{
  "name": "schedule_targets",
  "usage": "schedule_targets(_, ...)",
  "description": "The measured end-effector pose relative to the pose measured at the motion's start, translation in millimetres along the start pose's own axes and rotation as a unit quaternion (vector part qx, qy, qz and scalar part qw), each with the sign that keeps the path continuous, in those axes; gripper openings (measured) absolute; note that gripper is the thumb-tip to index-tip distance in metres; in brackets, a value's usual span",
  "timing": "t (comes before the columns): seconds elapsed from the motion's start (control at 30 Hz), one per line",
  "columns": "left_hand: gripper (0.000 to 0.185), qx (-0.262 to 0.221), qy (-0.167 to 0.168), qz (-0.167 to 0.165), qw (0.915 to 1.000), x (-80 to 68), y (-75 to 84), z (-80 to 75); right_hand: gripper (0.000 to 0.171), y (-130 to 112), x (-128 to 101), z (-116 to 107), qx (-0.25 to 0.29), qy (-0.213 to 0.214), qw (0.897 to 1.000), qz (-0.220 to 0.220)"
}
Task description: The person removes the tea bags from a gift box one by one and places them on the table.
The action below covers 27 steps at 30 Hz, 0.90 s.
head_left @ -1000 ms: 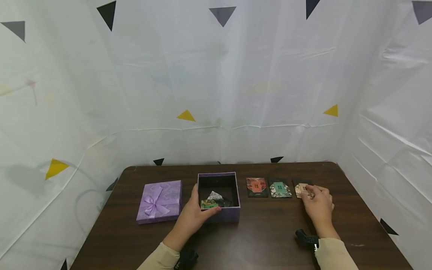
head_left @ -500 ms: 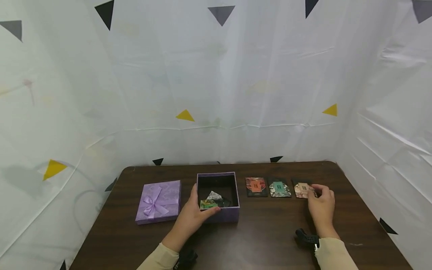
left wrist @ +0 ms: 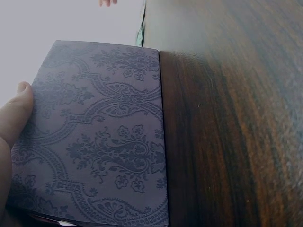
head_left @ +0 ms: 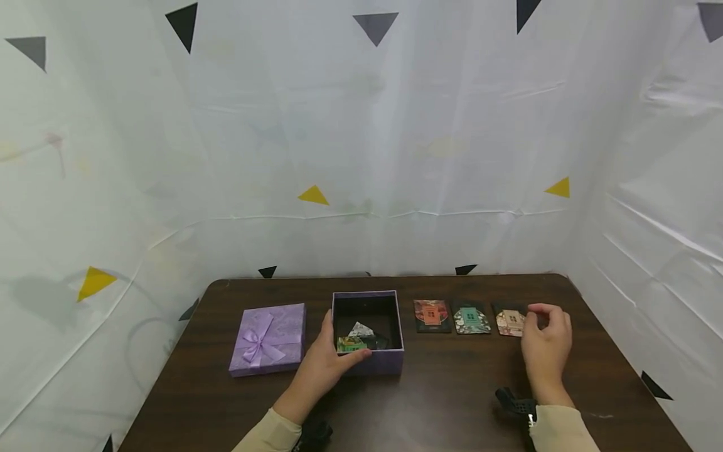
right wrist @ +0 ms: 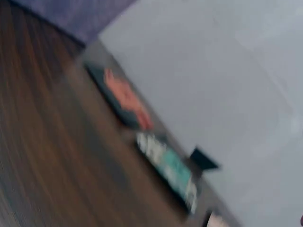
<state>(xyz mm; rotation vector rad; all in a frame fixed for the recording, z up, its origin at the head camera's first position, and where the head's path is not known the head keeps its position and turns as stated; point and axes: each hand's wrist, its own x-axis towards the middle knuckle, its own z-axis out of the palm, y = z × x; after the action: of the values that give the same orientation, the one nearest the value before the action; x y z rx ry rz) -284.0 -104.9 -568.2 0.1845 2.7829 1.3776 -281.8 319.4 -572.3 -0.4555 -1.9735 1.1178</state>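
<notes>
At the table's middle, my left hand [head_left: 322,358] grips a purple open-topped box [head_left: 375,365], thumb over its front rim and fingers at the left wall. The left wrist view has the thumb [left wrist: 16,113] against the embossed box wall [left wrist: 99,132]. Inside lie a green-yellow packet [head_left: 351,344] and a whitish piece [head_left: 360,329], partly hidden. My right hand [head_left: 546,348], fingers loosely bent and seemingly holding nothing, is just right of a flat dark packet with a beige label [head_left: 510,321]. To its left lie a teal-labelled packet [head_left: 471,317] and a red-orange one [head_left: 432,315].
A lilac lid [head_left: 268,339] with a ribbon bow lies left of the box. The dark wooden table [head_left: 440,402] backs onto a white curtain [head_left: 361,150] with printed triangles. Blur softens the right wrist view, where two packets show.
My right hand has drawn away to the right from the beige-labelled packet, which now shows almost whole. The left hand keeps its grip on the box, which stays put.
</notes>
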Motion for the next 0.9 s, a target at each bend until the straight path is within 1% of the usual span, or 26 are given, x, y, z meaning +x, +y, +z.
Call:
schedule_targets(0.07,0.132,0.001,-0.001,-0.003,1.0,-0.2,0.8,0.0,0.015,-12,-2,0,0.008,-0.013,1.0,-0.01)
schedule_targets(0.23,0.132,0.0,-0.002,-0.006,1.0,-0.2,2.6,-0.6,0.017,-46,-9,2,0.018,-0.074,0.997,-0.026)
schedule_targets(0.3,0.132,-0.002,-0.004,-0.005,1.0,-0.3,2.7,-0.5,0.02,-59,-12,2,0.016,-0.103,0.994,-0.038)
schedule_targets(0.37,0.132,-0.001,-0.006,-0.005,1.0,-0.4,2.5,-0.2,0.025,-72,-15,4,0.017,-0.135,0.989,-0.059)
schedule_targets(0.5,0.132,-0.002,-0.006,-0.003,1.0,-0.3,2.0,-0.4,0.038,-100,-24,10,0.039,-0.204,0.973,-0.105)
schedule_targets(0.6,0.132,-0.004,-0.004,0.0,1.0,-0.1,2.5,-1.0,0.045,-119,-34,18,0.063,-0.242,0.958,-0.139)
schedule_targets(0.73,0.131,-0.004,-0.002,0.002,1.0,-0.4,3.3,-1.6,0.055,-141,-49,33,0.076,-0.272,0.94,-0.19)
schedule_targets(0.8,0.132,-0.008,-0.002,0.004,1.0,-0.7,3.8,-1.7,0.06,-149,-55,41,0.073,-0.282,0.93,-0.223)
schedule_targets(0.9,0.132,-0.013,-0.003,0.01,0.9999,-1.1,3.4,-1.4,0.066,-157,-63,55,0.059,-0.3,0.913,-0.272)
